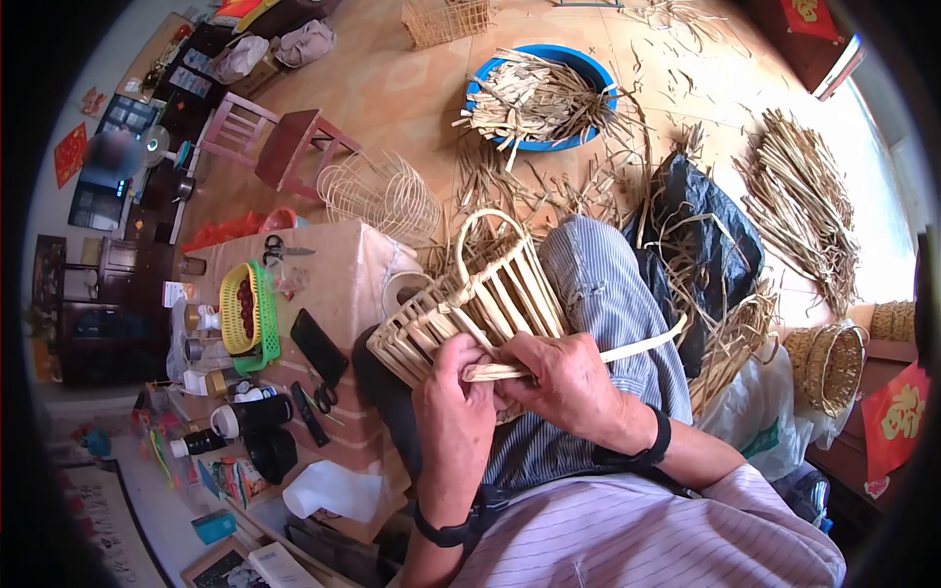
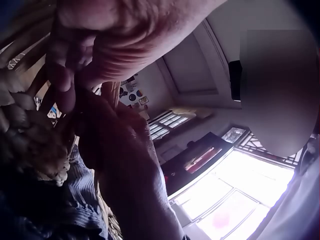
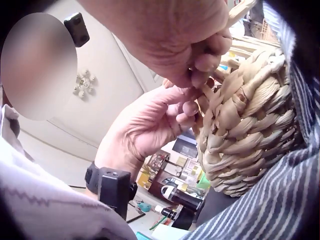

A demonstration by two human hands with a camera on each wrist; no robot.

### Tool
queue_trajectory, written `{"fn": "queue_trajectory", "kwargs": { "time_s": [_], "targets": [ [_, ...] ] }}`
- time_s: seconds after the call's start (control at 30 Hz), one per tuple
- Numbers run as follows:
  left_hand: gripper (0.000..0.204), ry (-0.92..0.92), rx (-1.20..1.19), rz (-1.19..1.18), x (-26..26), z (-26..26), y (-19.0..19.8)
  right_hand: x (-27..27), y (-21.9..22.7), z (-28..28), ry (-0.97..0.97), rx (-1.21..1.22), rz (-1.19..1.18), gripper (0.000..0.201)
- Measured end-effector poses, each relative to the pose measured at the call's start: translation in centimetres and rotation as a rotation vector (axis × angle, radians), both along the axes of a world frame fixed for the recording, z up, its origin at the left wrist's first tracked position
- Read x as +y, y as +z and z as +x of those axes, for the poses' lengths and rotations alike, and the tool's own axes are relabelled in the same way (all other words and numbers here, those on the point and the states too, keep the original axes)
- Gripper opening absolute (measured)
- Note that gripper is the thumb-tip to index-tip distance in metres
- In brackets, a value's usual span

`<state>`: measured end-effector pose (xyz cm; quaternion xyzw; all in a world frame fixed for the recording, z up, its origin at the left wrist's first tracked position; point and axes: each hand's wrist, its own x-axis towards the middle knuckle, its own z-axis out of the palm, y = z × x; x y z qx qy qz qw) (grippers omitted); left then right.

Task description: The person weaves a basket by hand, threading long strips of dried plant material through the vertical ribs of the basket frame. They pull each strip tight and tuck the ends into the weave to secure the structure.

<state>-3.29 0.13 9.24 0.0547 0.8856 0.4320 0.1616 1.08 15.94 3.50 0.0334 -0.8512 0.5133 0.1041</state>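
Observation:
A handwoven basket (image 1: 510, 284) with a looped handle rests on the person's lap, tilted, its slatted side facing up. The right hand (image 1: 573, 387) pinches a pale dried plant strand (image 1: 642, 345), whose long tail sticks out to the right past the knuckles. Close against it, the left hand (image 1: 454, 431) pinches the strand near its folded end at the basket's near edge. In the right wrist view, both hands' fingertips meet beside the basket's thick braided weave (image 3: 250, 120). The left wrist view is dark, and the fingers there partly hide the strand.
To the left is a covered table (image 1: 333, 255) with scissors (image 1: 284, 250), a phone and a green basket (image 1: 257, 314). A blue basin (image 1: 578, 61) of dried strands stands ahead on the floor. Strand bundles (image 1: 804, 206), a black plastic bag (image 1: 701, 245) and a woven basket (image 1: 828, 367) lie right.

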Motion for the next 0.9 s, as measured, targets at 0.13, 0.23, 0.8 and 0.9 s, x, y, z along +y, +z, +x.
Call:
{"fn": "queue_trajectory", "kwargs": {
  "time_s": [0.13, 0.23, 0.8, 0.9],
  "targets": [
    [0.021, -0.031, 0.117, -0.052, -0.1, -0.1, -0.4, 0.2, -1.0, 0.0, 0.038, -0.003, -0.049, 0.029],
    [0.016, -0.005, 0.125, -0.102, -0.4, -0.1, -1.3, 0.9, -0.6, 0.1, 0.080, -0.047, -0.236, 0.032],
    [0.010, 0.100, 0.174, -0.040, 0.1, -0.3, -2.2, 1.2, 0.2, 1.0, 0.028, -0.106, -0.252, 0.020],
    [0.011, 0.100, 0.128, 0.000, -0.3, -0.7, -2.1, 0.8, -0.4, 1.3, 0.044, -0.057, -0.158, 0.020]
  ]
}}
